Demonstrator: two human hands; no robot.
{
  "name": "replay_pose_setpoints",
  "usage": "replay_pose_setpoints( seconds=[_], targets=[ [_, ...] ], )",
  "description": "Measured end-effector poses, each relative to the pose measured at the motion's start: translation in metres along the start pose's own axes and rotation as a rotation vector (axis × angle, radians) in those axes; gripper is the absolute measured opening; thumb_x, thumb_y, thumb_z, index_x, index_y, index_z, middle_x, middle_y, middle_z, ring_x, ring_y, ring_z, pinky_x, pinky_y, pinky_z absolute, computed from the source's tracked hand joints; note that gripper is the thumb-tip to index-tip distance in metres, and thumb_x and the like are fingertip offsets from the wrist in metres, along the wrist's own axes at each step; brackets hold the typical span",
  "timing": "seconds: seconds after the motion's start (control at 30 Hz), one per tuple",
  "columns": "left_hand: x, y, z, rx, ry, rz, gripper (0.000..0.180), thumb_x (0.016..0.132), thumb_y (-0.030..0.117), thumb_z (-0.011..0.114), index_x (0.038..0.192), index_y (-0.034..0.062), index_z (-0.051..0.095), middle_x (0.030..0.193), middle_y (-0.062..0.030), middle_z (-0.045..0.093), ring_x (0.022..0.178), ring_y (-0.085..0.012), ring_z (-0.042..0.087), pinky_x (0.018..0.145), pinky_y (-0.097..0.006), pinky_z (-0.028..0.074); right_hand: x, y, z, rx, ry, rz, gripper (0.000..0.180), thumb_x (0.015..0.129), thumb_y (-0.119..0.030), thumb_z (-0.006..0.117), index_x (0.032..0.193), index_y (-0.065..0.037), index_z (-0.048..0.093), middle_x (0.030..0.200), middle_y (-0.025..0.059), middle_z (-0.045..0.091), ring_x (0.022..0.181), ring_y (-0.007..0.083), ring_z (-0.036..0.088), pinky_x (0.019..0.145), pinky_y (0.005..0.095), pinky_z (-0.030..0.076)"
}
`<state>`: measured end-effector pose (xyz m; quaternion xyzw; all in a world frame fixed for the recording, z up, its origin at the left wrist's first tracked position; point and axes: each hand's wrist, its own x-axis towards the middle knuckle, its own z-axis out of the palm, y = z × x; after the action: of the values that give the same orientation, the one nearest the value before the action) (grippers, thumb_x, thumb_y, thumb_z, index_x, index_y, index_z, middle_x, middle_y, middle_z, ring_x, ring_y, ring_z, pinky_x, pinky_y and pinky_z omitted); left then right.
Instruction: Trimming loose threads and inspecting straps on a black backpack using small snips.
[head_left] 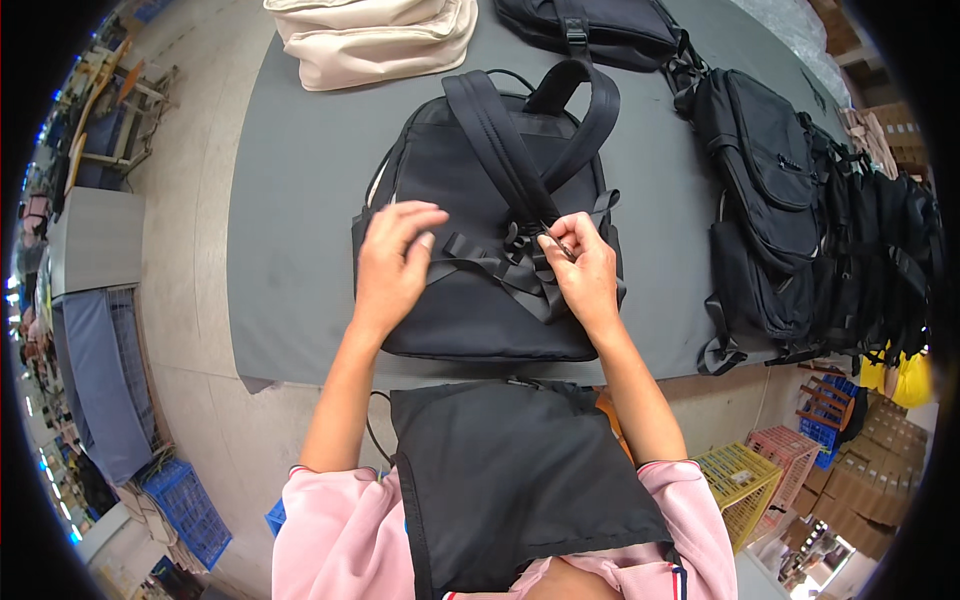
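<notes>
A black backpack [480,315] lies on the grey table with its strap side up and its base toward me. Its padded shoulder straps [497,140] cross and loop over the upper part. Above the pack's left side, my left hand [393,268] is open, slightly blurred, thumb apart from the fingers, holding nothing visible. My right hand [583,268] is closed in a pinch at the lower end of the shoulder straps. Something small and dark shows between its fingertips, too hidden to name. Loose black webbing [490,265] with buckles lies bunched between the hands.
Beige bags [375,45] and another black bag [600,30] lie at the table's far side. Several black backpacks [765,200] line the right side of the grey table [295,230]. Yellow [738,490] and pink crates [785,460] stand on the floor at right, a blue crate [188,510] at left.
</notes>
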<state>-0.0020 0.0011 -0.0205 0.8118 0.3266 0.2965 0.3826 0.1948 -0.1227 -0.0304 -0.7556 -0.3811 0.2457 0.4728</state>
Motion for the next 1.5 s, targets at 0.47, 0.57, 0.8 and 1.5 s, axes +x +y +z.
replay_pose_setpoints(
  seconds=[0.47, 0.57, 0.8, 1.5],
  targets=[
    [0.02, 0.007, 0.008, 0.306, -0.652, -0.093, 0.042, 0.072, 0.019, 0.075, 0.109, 0.0052, 0.061, 0.102, -0.0073, 0.053, 0.103, -0.0259, 0.051, 0.089, -0.036, 0.043, -0.047, -0.034, -0.009, -0.228, -0.196, -0.314, 0.026, 0.075, 0.0, 0.063, 0.1, -0.005, 0.063, 0.085, 0.0119, 0.067, 0.072, 0.0287, 0.066, 0.06, 0.0355, 0.051],
    [0.028, 0.002, 0.002, 0.38, -0.762, -0.122, 0.037, 0.071, 0.021, 0.076, 0.098, 0.0027, 0.059, 0.098, -0.0078, 0.054, 0.093, -0.0227, 0.053, 0.081, -0.033, 0.044, -0.048, -0.025, -0.003, -0.4, -0.276, -0.26, 0.037, 0.074, 0.0, 0.063, 0.109, -0.008, 0.06, 0.079, 0.0138, 0.067, 0.069, 0.0312, 0.065, 0.058, 0.0382, 0.049],
    [0.01, -0.015, -0.008, -0.374, -0.751, -0.446, 0.036, 0.08, 0.029, 0.073, 0.097, 0.0005, 0.059, 0.088, -0.0041, 0.06, 0.08, -0.0117, 0.053, 0.074, -0.026, 0.044, -0.047, -0.024, -0.003, -0.444, -0.316, -0.226, 0.048, 0.073, 0.002, 0.061, 0.119, -0.01, 0.058, 0.069, 0.0114, 0.066, 0.064, 0.0307, 0.064, 0.057, 0.0375, 0.047],
    [-0.021, 0.012, -0.006, -1.332, 0.01, -0.715, 0.02, 0.087, 0.0, 0.057, 0.105, 0.0058, 0.056, 0.095, -0.0039, 0.06, 0.085, -0.0133, 0.061, 0.075, -0.028, 0.054, -0.052, -0.045, -0.003, 0.035, -0.438, -0.163, 0.039, 0.071, 0.01, 0.056, 0.106, -0.005, 0.063, 0.084, 0.0098, 0.066, 0.068, 0.0218, 0.064, 0.062, 0.0304, 0.05]
  ],
)
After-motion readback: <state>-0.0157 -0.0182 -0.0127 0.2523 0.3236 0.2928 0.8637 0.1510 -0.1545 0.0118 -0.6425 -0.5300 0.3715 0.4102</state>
